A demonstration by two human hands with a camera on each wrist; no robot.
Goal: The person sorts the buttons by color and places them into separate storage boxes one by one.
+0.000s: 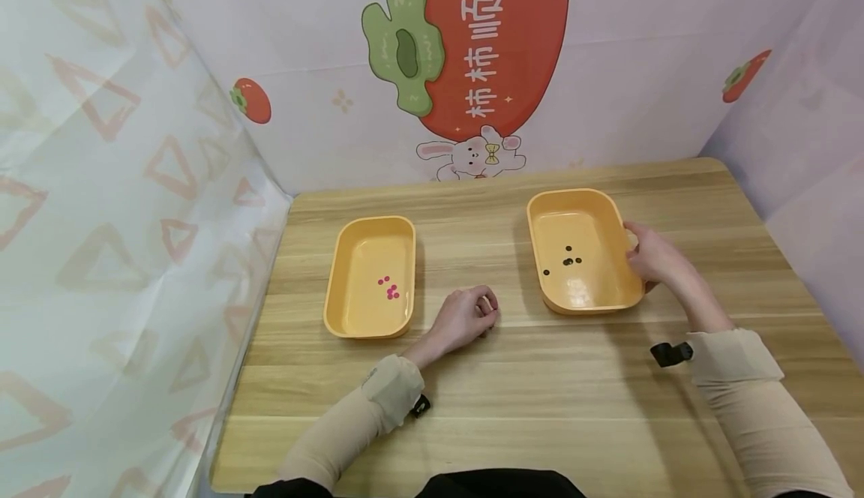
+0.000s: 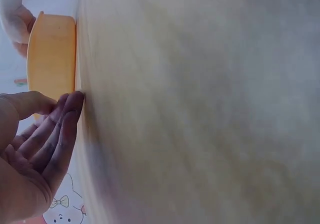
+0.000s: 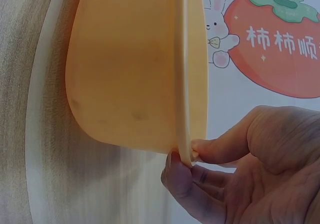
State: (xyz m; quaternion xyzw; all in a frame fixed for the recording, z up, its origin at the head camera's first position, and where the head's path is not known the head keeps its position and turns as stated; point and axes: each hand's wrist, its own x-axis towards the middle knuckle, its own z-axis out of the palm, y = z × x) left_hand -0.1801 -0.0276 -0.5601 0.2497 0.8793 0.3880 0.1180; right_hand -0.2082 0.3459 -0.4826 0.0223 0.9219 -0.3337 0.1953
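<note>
My right hand [image 1: 658,256] pinches the right-hand rim of a yellow plastic box [image 1: 583,299]. In the right wrist view, the thumb [image 3: 220,146] and fingers grip that rim from both sides. Several small dark round pieces [image 1: 568,261] lie inside, toward the box's near left. My left hand [image 1: 466,314] rests at the tabletop between two boxes, its fingers loosely bent with nothing visible in them. To its left stands a second yellow box [image 1: 358,310] holding several small pink round pieces [image 1: 391,292]. Whether the right box is fully on the table is hard to tell.
Both boxes are on a light wooden table [image 1: 526,393]. A white printed cloth [image 1: 324,130] hangs behind it, and another [image 1: 135,258] runs along the left side. A black strap piece [image 1: 670,354] juts from the right cuff.
</note>
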